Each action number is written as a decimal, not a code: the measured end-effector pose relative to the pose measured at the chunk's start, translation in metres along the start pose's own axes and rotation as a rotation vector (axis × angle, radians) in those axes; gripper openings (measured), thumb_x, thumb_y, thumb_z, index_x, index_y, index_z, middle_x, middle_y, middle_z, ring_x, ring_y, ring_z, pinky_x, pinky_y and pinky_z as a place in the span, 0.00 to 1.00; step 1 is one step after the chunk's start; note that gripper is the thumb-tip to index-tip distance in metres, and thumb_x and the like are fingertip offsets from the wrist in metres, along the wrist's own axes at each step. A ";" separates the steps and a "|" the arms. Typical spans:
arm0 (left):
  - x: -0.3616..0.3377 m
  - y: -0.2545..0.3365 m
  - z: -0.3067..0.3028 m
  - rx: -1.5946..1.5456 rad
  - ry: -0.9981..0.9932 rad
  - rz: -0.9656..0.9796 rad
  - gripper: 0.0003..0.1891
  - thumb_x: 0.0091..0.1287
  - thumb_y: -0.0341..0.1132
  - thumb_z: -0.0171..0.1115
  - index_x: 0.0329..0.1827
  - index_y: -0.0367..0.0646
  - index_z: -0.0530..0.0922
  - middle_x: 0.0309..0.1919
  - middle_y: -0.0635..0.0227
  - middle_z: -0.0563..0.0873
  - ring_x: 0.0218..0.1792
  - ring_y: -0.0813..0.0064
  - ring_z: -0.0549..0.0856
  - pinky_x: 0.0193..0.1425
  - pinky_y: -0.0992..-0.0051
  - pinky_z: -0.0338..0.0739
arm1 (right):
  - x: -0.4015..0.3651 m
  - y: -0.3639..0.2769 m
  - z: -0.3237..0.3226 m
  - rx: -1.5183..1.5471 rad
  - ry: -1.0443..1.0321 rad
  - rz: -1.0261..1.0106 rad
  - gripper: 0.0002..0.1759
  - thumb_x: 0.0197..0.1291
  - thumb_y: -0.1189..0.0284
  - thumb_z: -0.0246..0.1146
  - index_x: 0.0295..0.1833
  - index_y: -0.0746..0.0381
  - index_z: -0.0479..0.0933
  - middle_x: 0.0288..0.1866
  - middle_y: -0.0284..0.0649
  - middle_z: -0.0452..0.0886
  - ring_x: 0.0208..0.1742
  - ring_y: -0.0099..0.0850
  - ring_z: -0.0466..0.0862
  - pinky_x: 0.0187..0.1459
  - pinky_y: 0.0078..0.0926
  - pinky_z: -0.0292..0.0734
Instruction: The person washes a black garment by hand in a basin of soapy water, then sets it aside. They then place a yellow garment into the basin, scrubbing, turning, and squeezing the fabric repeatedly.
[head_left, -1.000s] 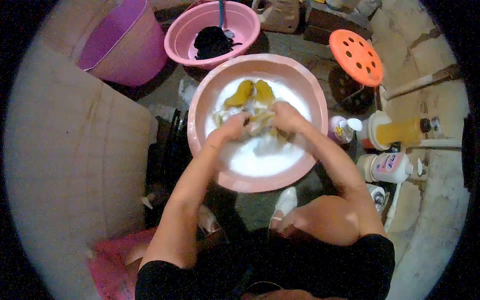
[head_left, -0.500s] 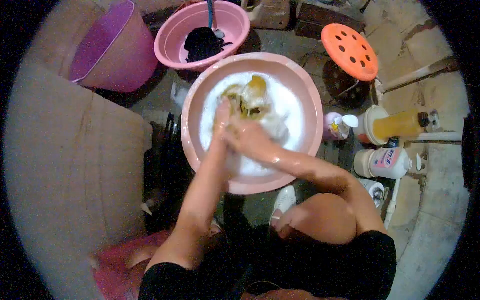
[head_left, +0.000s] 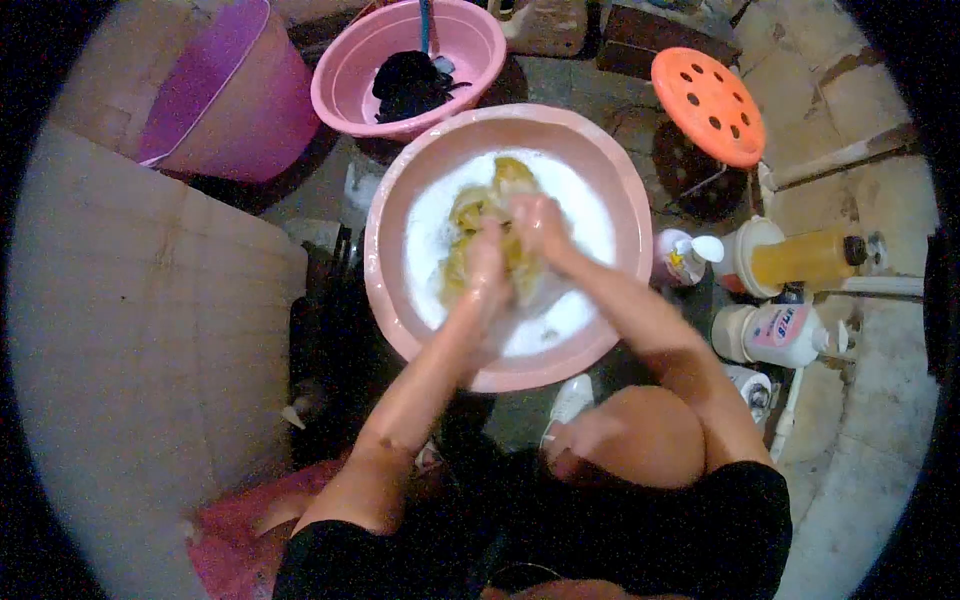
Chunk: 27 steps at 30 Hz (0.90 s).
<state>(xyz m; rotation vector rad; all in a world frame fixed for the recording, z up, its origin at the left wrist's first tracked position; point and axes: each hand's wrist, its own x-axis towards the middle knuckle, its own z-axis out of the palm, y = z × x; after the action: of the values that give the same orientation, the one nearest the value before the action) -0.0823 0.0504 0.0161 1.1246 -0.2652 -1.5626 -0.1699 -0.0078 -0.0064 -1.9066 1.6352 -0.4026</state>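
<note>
A large pink basin [head_left: 385, 300] holds white suds [head_left: 585, 225] and a wet yellow-green cloth [head_left: 465, 262]. Both hands are in the basin on the cloth. My right hand [head_left: 538, 222] is closed on the cloth's upper right part, blurred by motion. My left hand [head_left: 487, 262] lies against the cloth's middle, just left of and below the right one; its fingers are smeared and partly hidden by cloth and foam.
Behind the basin stand a pink tub [head_left: 330, 105] with dark cloth [head_left: 410, 85] and a purple bucket [head_left: 255, 120]. An orange stool [head_left: 708, 105], a pump bottle [head_left: 680, 258], a yellow liquid bottle [head_left: 805, 258] and a white bottle [head_left: 785, 335] line the right.
My right hand has moved up and slightly right onto the cloth. My left hand has shifted right and a little down. More of the cloth shows now, spread lower in the suds.
</note>
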 end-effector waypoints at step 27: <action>0.019 0.025 -0.040 2.006 -0.395 0.427 0.54 0.34 0.54 0.79 0.64 0.37 0.63 0.61 0.44 0.68 0.60 0.48 0.71 0.59 0.57 0.70 | -0.033 0.010 -0.027 -0.330 -0.337 0.034 0.45 0.39 0.70 0.73 0.62 0.70 0.56 0.49 0.59 0.72 0.52 0.53 0.77 0.51 0.41 0.76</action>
<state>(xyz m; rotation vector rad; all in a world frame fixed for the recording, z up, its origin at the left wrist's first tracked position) -0.0343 0.0413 0.0025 1.8386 -2.4879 -0.6935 -0.2003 0.0175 0.0134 -2.0422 1.5721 0.2092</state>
